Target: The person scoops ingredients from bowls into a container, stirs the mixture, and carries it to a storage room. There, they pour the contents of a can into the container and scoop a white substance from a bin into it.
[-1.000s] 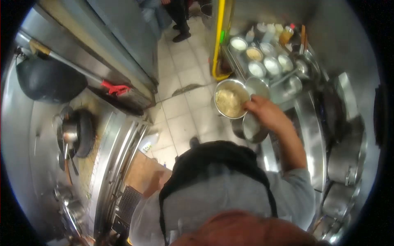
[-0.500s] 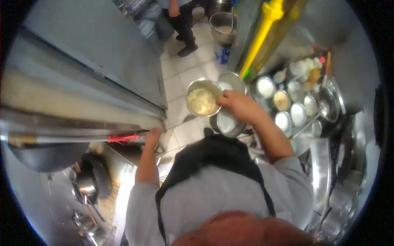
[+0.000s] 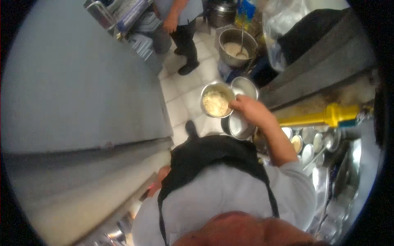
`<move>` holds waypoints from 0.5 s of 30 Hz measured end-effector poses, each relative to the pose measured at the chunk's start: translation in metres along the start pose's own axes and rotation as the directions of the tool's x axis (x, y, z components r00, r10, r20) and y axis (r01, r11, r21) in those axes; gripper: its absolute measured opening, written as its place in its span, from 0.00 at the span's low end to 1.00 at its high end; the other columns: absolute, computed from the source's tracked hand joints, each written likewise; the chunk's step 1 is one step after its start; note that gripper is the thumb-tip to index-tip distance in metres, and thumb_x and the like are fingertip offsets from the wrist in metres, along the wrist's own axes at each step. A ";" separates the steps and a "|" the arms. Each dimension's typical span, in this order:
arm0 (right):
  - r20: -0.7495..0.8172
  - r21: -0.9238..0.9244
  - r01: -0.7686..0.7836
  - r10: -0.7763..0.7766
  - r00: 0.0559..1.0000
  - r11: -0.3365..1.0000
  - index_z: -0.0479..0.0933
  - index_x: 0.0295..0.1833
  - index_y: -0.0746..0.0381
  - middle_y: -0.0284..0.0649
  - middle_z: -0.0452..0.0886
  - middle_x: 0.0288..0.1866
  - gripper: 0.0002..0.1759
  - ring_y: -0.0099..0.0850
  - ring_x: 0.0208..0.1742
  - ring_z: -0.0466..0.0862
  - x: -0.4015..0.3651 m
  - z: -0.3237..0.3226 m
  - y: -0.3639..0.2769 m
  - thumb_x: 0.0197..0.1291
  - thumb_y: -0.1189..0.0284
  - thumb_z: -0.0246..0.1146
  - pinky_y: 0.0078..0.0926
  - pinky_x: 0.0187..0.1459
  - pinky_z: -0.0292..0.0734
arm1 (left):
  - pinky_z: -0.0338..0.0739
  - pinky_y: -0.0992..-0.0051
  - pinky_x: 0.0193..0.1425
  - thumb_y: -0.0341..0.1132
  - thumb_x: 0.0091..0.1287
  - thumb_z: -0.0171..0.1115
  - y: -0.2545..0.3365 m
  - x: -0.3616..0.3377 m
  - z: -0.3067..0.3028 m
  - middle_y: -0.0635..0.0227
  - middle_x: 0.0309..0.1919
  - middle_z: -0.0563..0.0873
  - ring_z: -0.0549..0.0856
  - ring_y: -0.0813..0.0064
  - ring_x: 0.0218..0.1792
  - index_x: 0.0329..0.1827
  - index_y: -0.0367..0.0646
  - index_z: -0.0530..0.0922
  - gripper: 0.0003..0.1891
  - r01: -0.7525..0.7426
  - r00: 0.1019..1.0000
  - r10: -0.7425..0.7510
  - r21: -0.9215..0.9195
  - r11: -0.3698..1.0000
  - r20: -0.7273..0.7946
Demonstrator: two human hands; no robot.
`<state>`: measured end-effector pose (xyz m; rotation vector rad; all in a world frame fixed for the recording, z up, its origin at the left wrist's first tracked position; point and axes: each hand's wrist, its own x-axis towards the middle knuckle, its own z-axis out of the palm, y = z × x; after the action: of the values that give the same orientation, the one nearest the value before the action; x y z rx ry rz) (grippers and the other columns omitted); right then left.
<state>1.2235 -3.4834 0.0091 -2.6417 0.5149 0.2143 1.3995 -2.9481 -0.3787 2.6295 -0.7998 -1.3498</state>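
The right hand (image 3: 251, 110) pinches the rim of a metal bowl (image 3: 223, 87) with pale yellow food, bunched with two other bowls (image 3: 244, 85), before the apron (image 3: 213, 153). Between them and the grey panel's (image 3: 94, 82) edge, a strip of tiled floor (image 3: 175, 108) is open. The left hand (image 3: 163, 173) is beside the apron; its grip I cannot tell.

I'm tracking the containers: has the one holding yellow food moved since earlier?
Yes: the container has gone past the yellow pipe, nearer the large pot.

Commercial-looking kitchen: apron (image 3: 213, 153), big pot (image 3: 234, 62) with ladle (image 3: 242, 39), tiled floor (image 3: 178, 107).
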 end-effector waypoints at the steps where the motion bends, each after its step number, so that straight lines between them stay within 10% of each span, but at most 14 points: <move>1: 0.002 0.069 -0.154 0.155 0.988 0.986 0.79 0.51 0.51 0.45 0.78 0.47 0.13 0.44 0.50 0.81 0.011 -0.002 0.004 0.66 0.69 0.53 0.39 0.49 0.76 | 0.76 0.52 0.55 0.42 0.67 0.56 0.014 0.035 -0.036 0.50 0.51 0.84 0.82 0.46 0.52 0.50 0.43 0.82 0.16 -0.095 0.995 0.096 0.057 0.994 -0.010; 3: -0.048 0.070 -0.199 0.203 0.978 0.977 0.79 0.51 0.52 0.44 0.78 0.48 0.13 0.44 0.50 0.81 0.021 -0.006 0.020 0.66 0.69 0.53 0.40 0.50 0.76 | 0.76 0.52 0.55 0.41 0.67 0.57 0.058 0.101 -0.120 0.50 0.52 0.84 0.81 0.45 0.53 0.50 0.43 0.82 0.15 -0.213 0.976 0.217 0.105 0.971 -0.031; 5: -0.091 0.077 -0.241 0.247 0.965 0.968 0.79 0.51 0.52 0.43 0.78 0.48 0.13 0.44 0.50 0.81 0.036 -0.016 0.030 0.66 0.69 0.52 0.40 0.50 0.75 | 0.77 0.57 0.55 0.50 0.70 0.51 0.103 0.163 -0.188 0.47 0.48 0.86 0.85 0.50 0.51 0.52 0.38 0.83 0.23 -0.008 0.999 -0.003 -0.262 0.965 -0.040; 10: -0.033 0.481 -0.541 0.631 0.775 0.690 0.76 0.49 0.60 0.51 0.78 0.46 0.16 0.49 0.52 0.80 0.086 -0.055 0.035 0.67 0.62 0.51 0.44 0.53 0.74 | 0.77 0.64 0.57 0.49 0.65 0.63 0.240 0.213 -0.348 0.51 0.53 0.86 0.85 0.55 0.53 0.57 0.39 0.81 0.25 -0.152 0.969 0.104 -0.212 0.965 -0.222; 15: -0.161 0.355 -0.382 0.458 0.874 0.853 0.77 0.49 0.57 0.50 0.77 0.45 0.12 0.48 0.51 0.80 0.141 -0.060 0.072 0.66 0.67 0.52 0.41 0.52 0.74 | 0.78 0.65 0.57 0.49 0.65 0.64 0.284 0.255 -0.396 0.50 0.52 0.86 0.85 0.57 0.53 0.56 0.36 0.81 0.25 -0.261 0.946 0.215 -0.178 0.949 -0.243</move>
<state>1.3285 -3.6158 0.0022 -2.2217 1.1204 -0.0586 1.7113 -3.3794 -0.2409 2.3754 -0.8608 -0.9981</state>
